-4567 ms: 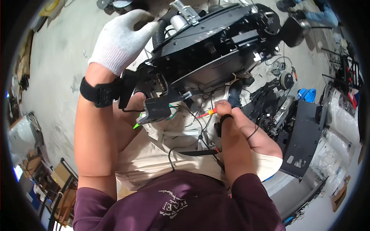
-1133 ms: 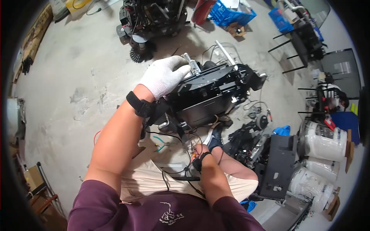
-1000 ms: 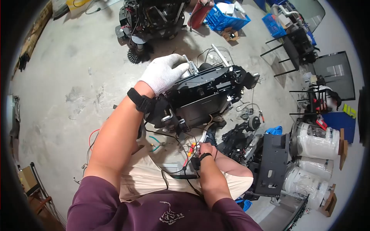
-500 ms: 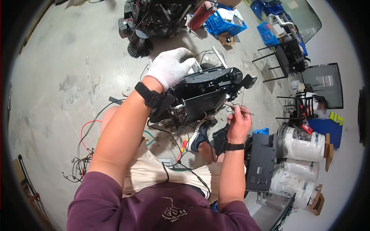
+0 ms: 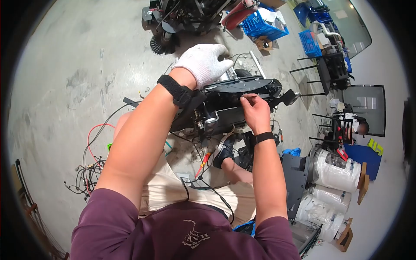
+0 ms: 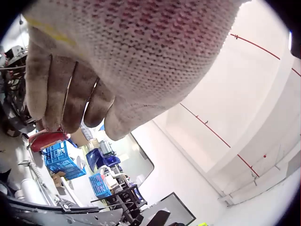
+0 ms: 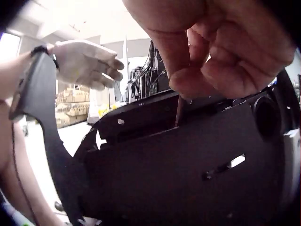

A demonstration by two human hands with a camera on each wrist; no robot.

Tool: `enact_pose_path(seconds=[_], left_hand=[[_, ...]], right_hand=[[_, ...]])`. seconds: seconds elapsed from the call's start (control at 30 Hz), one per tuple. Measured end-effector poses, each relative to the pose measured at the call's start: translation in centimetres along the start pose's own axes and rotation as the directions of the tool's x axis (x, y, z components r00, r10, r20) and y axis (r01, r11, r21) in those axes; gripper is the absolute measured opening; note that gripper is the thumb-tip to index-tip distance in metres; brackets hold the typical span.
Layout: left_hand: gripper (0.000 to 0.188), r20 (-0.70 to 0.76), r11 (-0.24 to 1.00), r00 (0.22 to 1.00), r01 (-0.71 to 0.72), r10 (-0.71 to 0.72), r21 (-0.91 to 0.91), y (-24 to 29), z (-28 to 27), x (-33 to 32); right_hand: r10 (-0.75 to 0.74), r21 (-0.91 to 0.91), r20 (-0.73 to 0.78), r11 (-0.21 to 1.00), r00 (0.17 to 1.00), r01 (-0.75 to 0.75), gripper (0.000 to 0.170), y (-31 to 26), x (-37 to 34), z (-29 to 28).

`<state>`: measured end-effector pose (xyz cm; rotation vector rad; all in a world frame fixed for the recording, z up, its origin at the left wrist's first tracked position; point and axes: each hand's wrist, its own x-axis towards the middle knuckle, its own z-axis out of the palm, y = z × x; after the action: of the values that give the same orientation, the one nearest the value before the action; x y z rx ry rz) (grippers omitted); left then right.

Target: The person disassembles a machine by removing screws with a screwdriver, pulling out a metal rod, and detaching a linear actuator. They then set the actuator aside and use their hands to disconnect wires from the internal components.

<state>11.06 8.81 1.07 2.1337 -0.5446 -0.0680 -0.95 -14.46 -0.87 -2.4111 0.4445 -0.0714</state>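
A black machine assembly (image 5: pixel 227 118) lies on the floor before the person, its dark panel (image 7: pixel 155 174) filling the lower right wrist view. The white-gloved left hand (image 5: pixel 206 65) hovers at the assembly's upper left, near a silver bracket. Its fingers (image 6: pixel 70 96) are loosely bent, with nothing held between them. The bare right hand (image 5: pixel 258 115) is over the assembly's middle. Thumb and fingers of that hand (image 7: pixel 221 52) pinch a thin rod (image 7: pixel 178 112), which points down behind the panel's top edge; its lower end is hidden.
A red-yellow screwdriver (image 5: pixel 205 161) lies near the person's shoe (image 5: pixel 224 149). Tangled cables (image 5: pixel 89 175) are on the floor at left. Beyond stand another machine (image 5: pixel 186 17) and a blue crate (image 5: pixel 264 27). At right are a dark panel (image 5: pixel 295 182) and wrapped white rolls (image 5: pixel 333 171).
The right hand left the screwdriver low by the legs, appeared with a thin rod right of the assembly, then moved up and left over it. The gloved hand stays near the upper left.
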Motion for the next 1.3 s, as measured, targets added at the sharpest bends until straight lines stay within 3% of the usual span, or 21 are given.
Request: enact_pose_path(seconds=[0.07,0.47,0.63,0.73,0.97,1.17,1.3], left_hand=[[0.044,0.007,1.000,1.000,-0.015,0.015,0.015,0.2,0.1,0.2],[0.045,0.017,1.000,1.000,0.004,-0.004,0.030,0.6,0.3,0.4],[0.046,0.018,1.000,1.000,0.012,-0.012,0.017,0.6,0.2,0.3],[0.046,0.012,0.999,1.000,-0.004,0.004,0.032,0.5,0.2,0.3],[0.044,0.023,0.999,0.999,0.023,-0.024,0.044,0.7,0.0,0.3],[0.045,0.006,1.000,1.000,0.002,-0.002,0.028,0.5,0.2,0.3],[0.046,0.007,1.000,1.000,0.002,-0.002,0.003,0.5,0.2,0.2]], right_hand=[[-0.009,-0.187,0.043,0.982,0.999,0.017,0.023,-0.7,0.4,-0.1],[0.052,-0.198,-0.054,0.978,0.997,-0.062,0.027,0.7,1.1,0.6],[0.137,-0.078,-0.061,0.987,0.989,-0.142,0.026,1.2,1.3,0.8],[0.192,-0.102,-0.058,0.975,0.980,-0.198,0.026,1.2,1.7,0.8],[0.234,-0.024,-0.052,0.972,0.971,-0.235,0.030,0.8,2.2,1.2],[0.259,0.061,-0.135,0.966,0.956,-0.253,0.026,0.3,1.1,2.1],[0.313,0.206,-0.122,0.936,0.942,-0.284,0.026,0.9,1.7,2.6]])
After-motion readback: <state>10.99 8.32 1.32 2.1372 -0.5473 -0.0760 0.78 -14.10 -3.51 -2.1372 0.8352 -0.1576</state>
